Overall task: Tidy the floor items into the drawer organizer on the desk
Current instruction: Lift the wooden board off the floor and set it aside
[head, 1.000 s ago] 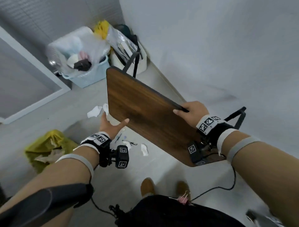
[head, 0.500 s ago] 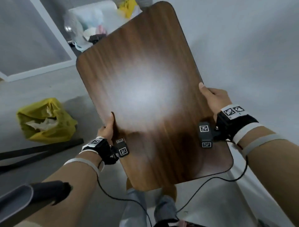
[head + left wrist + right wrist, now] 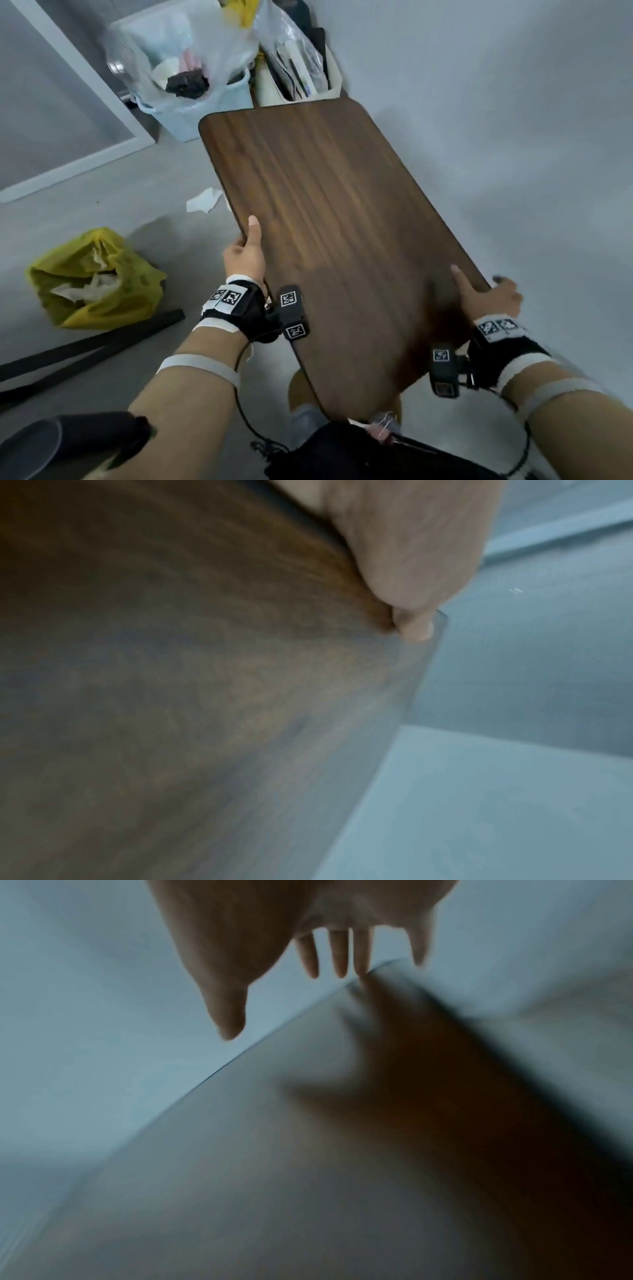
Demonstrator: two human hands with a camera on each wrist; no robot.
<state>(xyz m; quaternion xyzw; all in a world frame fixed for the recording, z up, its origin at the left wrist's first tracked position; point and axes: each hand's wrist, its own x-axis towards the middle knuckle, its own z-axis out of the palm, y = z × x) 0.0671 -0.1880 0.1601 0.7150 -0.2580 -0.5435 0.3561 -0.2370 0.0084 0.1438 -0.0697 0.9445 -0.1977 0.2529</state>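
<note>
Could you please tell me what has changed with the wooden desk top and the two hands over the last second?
The wooden desk top, tilted steeply a second ago, has been swung round and now lies much flatter. The left hand, open beneath it then, now grips its left edge; the right hand has slid nearer along the right edge. The yellow bag lies where it was.

A dark wooden tabletop [image 3: 329,240] is gripped at its near edges: the left hand [image 3: 245,253] on the left edge, the right hand [image 3: 486,298] on the right. On the floor to the left lies a yellow bag [image 3: 96,281]; a pale blue bin [image 3: 205,106] stands far left.
</note>
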